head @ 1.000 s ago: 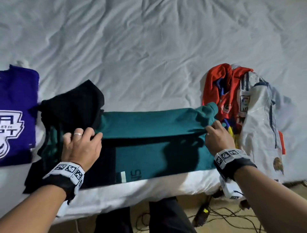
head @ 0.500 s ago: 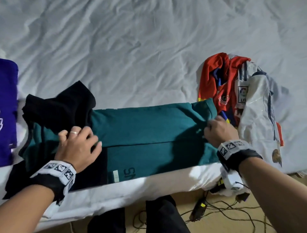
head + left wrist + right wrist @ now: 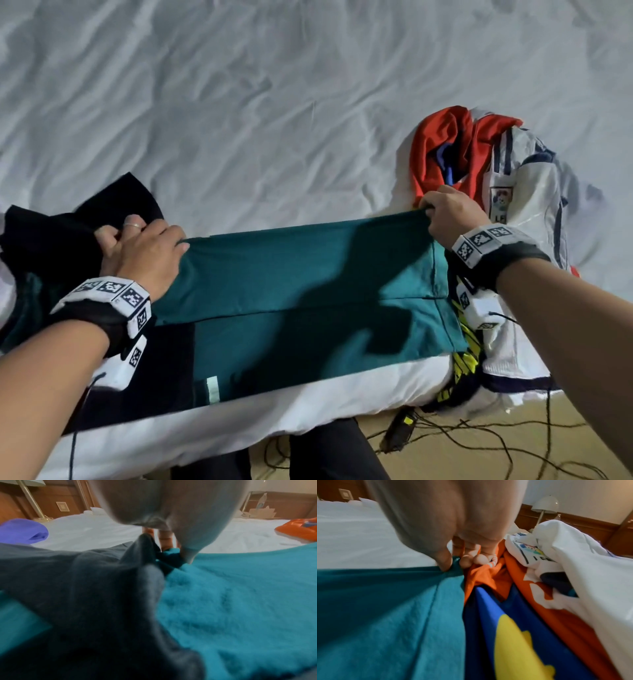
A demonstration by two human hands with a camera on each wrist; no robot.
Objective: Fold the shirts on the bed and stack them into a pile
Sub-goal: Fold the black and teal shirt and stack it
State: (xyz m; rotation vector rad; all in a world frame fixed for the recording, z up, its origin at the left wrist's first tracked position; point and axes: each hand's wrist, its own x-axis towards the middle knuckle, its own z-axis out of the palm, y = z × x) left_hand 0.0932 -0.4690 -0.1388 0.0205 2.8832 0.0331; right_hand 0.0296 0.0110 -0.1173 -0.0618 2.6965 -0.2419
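Left hand (image 3: 144, 253) and right hand (image 3: 452, 216) pinch the teal shirt (image 3: 308, 274) taut along the bed (image 3: 274, 102) front edge, squaring its fold

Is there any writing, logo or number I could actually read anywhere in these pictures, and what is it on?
"L": one letter below the colourful badge on the white jersey in the head view; the rest is cut off.
"I C": partial letters under the same badge in the right wrist view, blurred.
Black-and-white square codes on the wristbands: patterns, not text.
Pale tag on the teal shirt: nothing legible.
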